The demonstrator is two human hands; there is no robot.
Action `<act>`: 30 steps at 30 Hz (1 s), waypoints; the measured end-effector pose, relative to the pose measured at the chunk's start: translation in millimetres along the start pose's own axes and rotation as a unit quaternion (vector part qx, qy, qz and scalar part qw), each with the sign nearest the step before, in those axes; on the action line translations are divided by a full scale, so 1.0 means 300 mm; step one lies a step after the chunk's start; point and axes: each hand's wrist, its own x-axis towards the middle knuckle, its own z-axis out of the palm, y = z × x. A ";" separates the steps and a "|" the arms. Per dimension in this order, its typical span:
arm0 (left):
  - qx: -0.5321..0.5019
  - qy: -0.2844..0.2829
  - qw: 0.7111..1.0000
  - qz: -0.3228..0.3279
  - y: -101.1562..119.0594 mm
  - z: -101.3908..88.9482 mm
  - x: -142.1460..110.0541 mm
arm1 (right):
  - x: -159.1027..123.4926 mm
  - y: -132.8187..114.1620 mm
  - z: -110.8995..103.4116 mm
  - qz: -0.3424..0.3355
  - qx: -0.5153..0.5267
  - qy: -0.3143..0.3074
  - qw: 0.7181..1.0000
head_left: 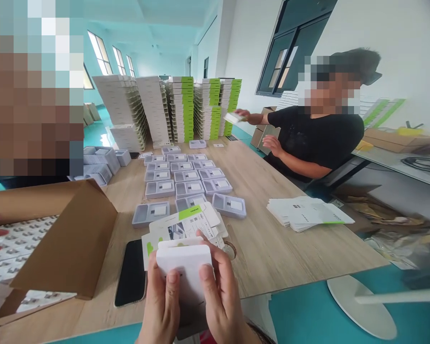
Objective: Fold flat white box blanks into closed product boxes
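Observation:
Between my two hands is a small white carton (pixel 189 272), its end flaps standing up at the top. My left hand (pixel 163 291) grips its left side, thumb on the near face. On the right side my right hand (pixel 220 286) holds it the same way. Just beyond lie flat printed cartons (pixel 186 227) in white and green, overlapping in a loose pile. Left of my hands rests a black smartphone (pixel 130 272). Further back, several pale plastic trays (pixel 159 190) stand in rows, each with a small white piece inside.
Tall stacks of white and green boxes (pixel 181 110) line the table's far end. A brown cardboard box (pixel 68 239) of white parts stands at left, with a person's fingers over it. Flat cartons (pixel 308 213) lie at right. A co-worker (pixel 311 138) there holds a small white box.

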 end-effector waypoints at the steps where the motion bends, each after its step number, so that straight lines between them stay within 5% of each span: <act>1: 0.003 0.011 0.997 0.071 -0.018 -0.001 0.006 | -0.009 0.004 -0.003 -0.002 0.014 -0.002 1.000; 4: -0.014 0.050 0.959 0.279 -0.072 -0.006 0.022 | -0.036 0.027 -0.023 -0.043 0.020 -0.010 0.999; 6: -0.037 0.048 0.940 0.336 -0.098 -0.015 0.027 | -0.046 0.044 -0.052 -0.085 0.000 -0.039 0.996; 11: -0.052 -0.007 0.938 0.343 -0.103 -0.037 0.028 | -0.038 0.049 -0.126 -0.100 -0.014 -0.115 0.988; 23: -0.085 -0.055 0.939 0.327 -0.091 -0.028 0.032 | 0.014 -0.011 -0.191 -0.161 -0.154 -0.158 0.962; 30: -0.082 -0.088 0.928 0.353 -0.100 -0.038 0.028 | 0.093 -0.124 -0.228 -0.202 -0.292 -0.206 0.912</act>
